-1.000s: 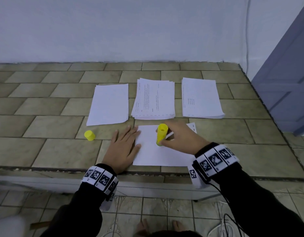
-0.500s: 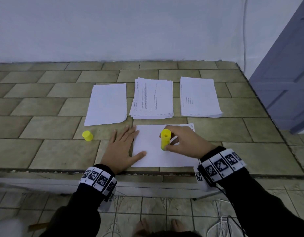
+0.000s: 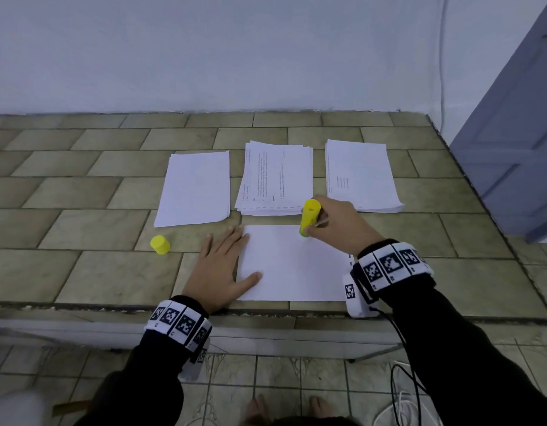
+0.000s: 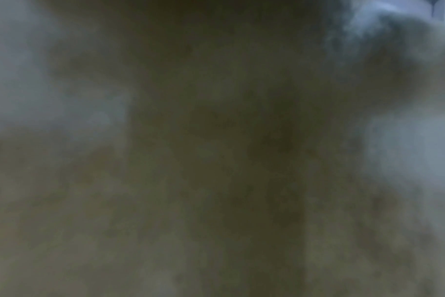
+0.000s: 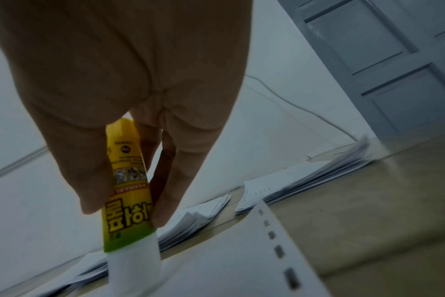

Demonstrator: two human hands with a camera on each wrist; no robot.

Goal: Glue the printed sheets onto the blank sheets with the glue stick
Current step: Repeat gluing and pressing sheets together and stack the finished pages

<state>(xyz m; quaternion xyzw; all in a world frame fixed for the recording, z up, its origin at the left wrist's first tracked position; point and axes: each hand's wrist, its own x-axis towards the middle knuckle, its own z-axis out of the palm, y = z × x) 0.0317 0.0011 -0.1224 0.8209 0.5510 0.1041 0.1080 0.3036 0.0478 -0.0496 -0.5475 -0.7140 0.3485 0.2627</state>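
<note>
From the head view, the left hand [image 3: 218,272] lay flat and spread on the tabletop [image 3: 81,272], fingers straight, thumb pressing the near-left edge of the sheet [image 3: 290,265] being glued, probably to stop it sliding under the rubbing. The right hand [image 3: 336,226] held the yellow glue stick [image 3: 309,217] upright, its tip down on the sheet's far edge, just ahead of the knuckles. Beyond both hands lay three piles: a blank stack [image 3: 195,187] past the left hand, a printed stack [image 3: 276,179] straight ahead, and a second printed stack [image 3: 361,176] past the right hand. The yellow cap [image 3: 160,244] stood to the left of the left hand, well clear of the work. Nothing blocked the stick's path across the sheet.

The left wrist view was dark and blurred; it showed nothing usable, as I would expect from a wrist resting on the surface.

From the right wrist view, the right hand's fingers [image 5: 170,180] and thumb pinched the glue stick's [image 5: 127,191] labelled barrel low down, the white glue end meeting the sheet [image 5: 229,261]. The printed stacks [image 5: 305,180] lay beyond the fingertips, and a grey door [image 5: 394,60] stood behind them.
</note>
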